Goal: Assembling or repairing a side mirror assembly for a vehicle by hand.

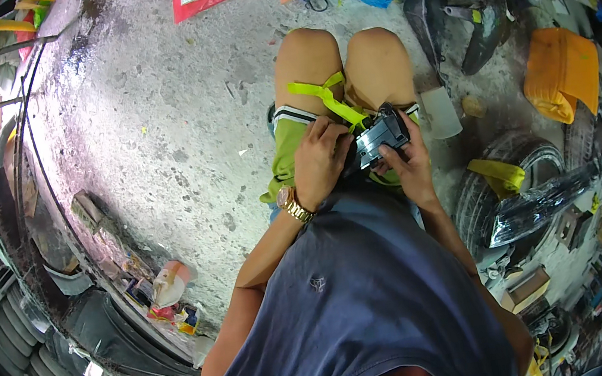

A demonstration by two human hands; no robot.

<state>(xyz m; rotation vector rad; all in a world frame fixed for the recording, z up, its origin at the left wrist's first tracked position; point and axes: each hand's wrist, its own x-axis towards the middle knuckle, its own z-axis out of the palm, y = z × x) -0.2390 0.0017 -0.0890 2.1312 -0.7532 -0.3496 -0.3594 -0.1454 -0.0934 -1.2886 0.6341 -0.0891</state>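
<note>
Both hands are gripping a small dark device (pixel 382 135) over the lap: left hand (pixel 320 157) is closing over its near end, right hand (pixel 405 163) is bracing beneath, steadying it; a green strap (pixel 326 97) is trailing beyond the fingers.

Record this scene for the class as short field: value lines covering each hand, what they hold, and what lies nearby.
Left hand: on top of a small dark device, gold watch at the wrist
Right hand: holds the device from below
Device place: over the lap
Strap: yellow-green strap across the knees
Nearby: tyre with yellow cloth; orange container
Floor: concrete floor
</note>
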